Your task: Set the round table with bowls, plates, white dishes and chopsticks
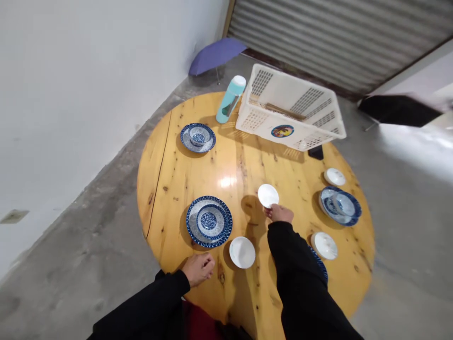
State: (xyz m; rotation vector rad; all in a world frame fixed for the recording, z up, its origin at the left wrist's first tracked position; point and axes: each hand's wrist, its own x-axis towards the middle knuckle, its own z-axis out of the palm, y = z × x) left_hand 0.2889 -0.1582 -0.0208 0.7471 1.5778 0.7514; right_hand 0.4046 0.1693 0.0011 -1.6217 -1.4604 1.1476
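A small white bowl (268, 194) is in the fingers of my right hand (281, 214), which pinches its near rim; the bowl is over the middle of the table and casts a shadow to its left. My left hand (200, 269) is by the near table edge, fingers curled in, with nothing seen in them. Just beyond it, a blue-and-white bowl (209, 222) sits on a patterned plate (226, 232). Another white bowl (242, 252) stands between my hands, right of that plate. Under my right forearm, a blue-rimmed plate (319, 264) is mostly hidden.
The round wooden table (219, 165) also bears a plate with a bowl (198, 137) at far left, a stacked set (340, 206) and white bowls (334, 176) at right. At the back stand a turquoise bottle (230, 100), a white plastic basket (295, 111) and a dark phone-like object (316, 152).
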